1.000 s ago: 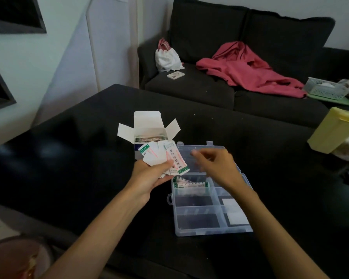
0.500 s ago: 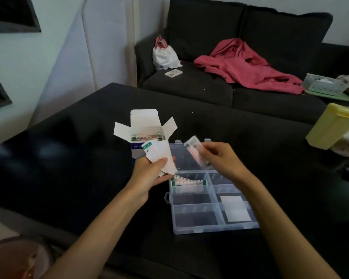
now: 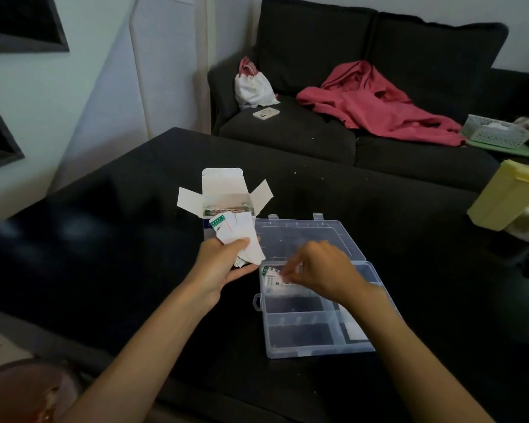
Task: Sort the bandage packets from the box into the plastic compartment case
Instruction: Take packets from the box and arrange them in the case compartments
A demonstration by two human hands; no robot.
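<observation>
Over case (image 3: 303, 349), far-left compartment | I saw right hand (image 3: 321, 270) pinching one packet (image 3: 274, 277) down | left hand (image 3: 223, 261) gripped fanned stack (image 3: 239, 233) | risk: loose stack could spill.

1. The dark surface (image 3: 83, 254) lies bare across the left of the frame, open for a hand to pass.
2. At centre, the opened box (image 3: 226, 193) stands with flaps spread, just beside the compartment case (image 3: 312, 340).
3. The case's flat-lying lid (image 3: 306, 236) fills the room behind it.
4. A yellow container (image 3: 507, 195) blocks the right edge.
</observation>
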